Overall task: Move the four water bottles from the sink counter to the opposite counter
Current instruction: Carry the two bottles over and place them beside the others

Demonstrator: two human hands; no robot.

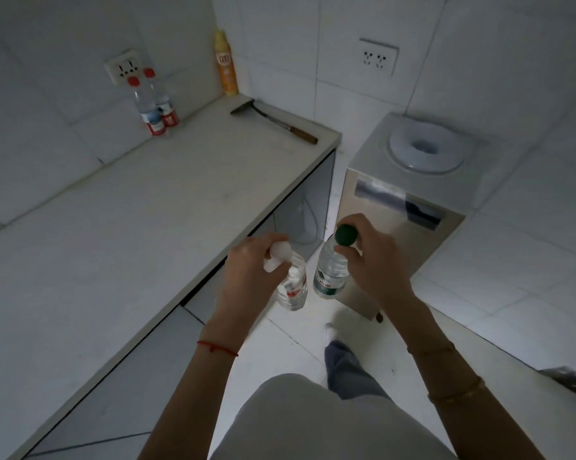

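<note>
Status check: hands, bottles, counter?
Left hand holds white-cap bottle; right hand holds green-cap bottle. Two red-cap bottles on counter. Spatula far end.

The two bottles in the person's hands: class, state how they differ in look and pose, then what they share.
1. The right hand holds the green-capped bottle; the left hand holds the white-capped bottle.
2. The green-capped bottle has a green label; the white-capped bottle's label shows red.
3. The green-capped bottle hangs nearly upright; the white-capped bottle tilts more.

Shared: both are clear plastic, held at the cap end above the floor, not yet on the counter.
</note>
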